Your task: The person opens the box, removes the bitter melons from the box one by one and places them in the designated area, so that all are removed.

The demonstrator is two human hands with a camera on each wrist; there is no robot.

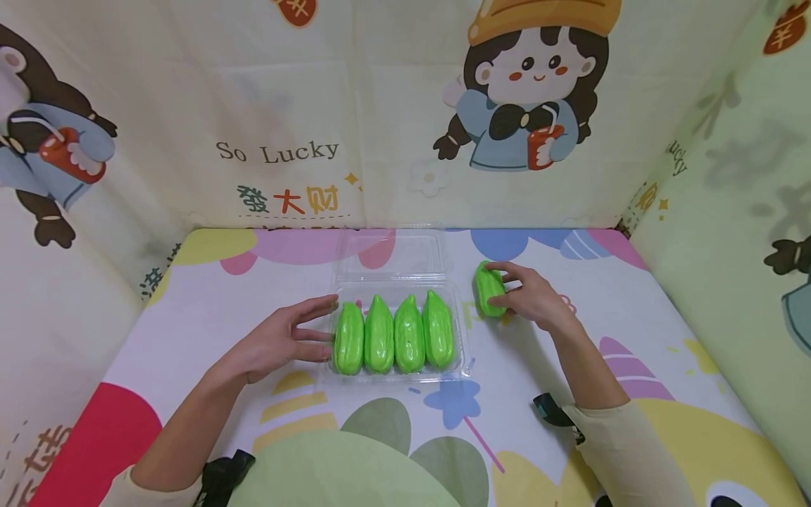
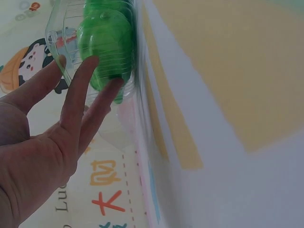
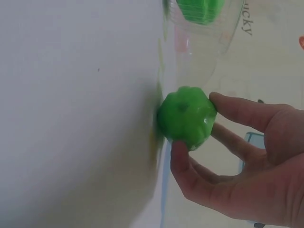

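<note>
A clear plastic box (image 1: pixel 462 362) lies on the table with its lid (image 1: pixel 393 257) folded back. Inside, several glossy green toy vegetables (image 1: pixel 409 338), ridged and pointed at one end, stand side by side in a row. My left hand (image 1: pixel 288 341) is at the box's left side, its extended fingertips (image 2: pixel 114 85) against the clear wall. To the right of the box, another green ridged toy vegetable (image 1: pixel 489 287) lies on the table, its rounded end facing the right wrist view. My right hand (image 1: pixel 535 299) holds it between thumb and fingers (image 3: pixel 237 111).
A patterned cloth with cartoon prints covers the table (image 1: pixel 209 310). Behind it and at both sides rise printed fabric walls (image 1: pixel 393 105). Black straps with small devices (image 1: pixel 224 479) sit at both wrists.
</note>
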